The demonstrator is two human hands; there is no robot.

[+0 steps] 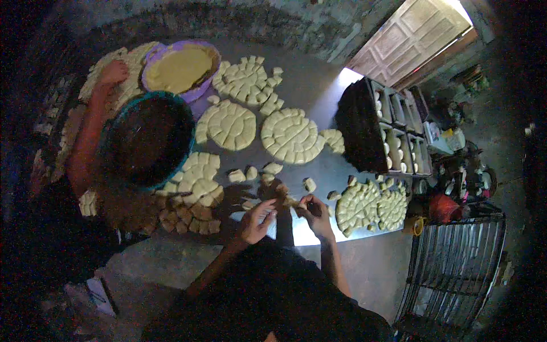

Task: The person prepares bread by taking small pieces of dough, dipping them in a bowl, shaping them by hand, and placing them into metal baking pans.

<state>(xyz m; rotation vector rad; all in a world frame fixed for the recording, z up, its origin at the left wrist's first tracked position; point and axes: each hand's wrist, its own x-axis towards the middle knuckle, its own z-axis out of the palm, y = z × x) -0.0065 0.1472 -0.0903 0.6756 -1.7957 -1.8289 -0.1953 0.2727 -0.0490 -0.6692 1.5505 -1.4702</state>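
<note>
My left hand [257, 224] is just above the table's near edge, palm turned inward, its fingers stretched out and apart with nothing held. Across from it, the fingers of my right hand [317, 218] are pinched on a small shadowed tan piece of dough [292, 203], whose outline is hard to make out. Loose dough lumps lie just beyond my hands, among them a pale chunk [309, 184] and another lump [237, 175]. To the right of my right hand, a round of cut dough [357, 206] rests on the metal table [310, 235].
More scored dough rounds [292, 135] lie farther back. A teal-rimmed dark basin [149, 139] and a purple tub [200, 91] stand at left, near a co-worker's arm [85, 137]. Dark baking pans [393, 134] holding dough stand at right, above a metal rack [456, 268].
</note>
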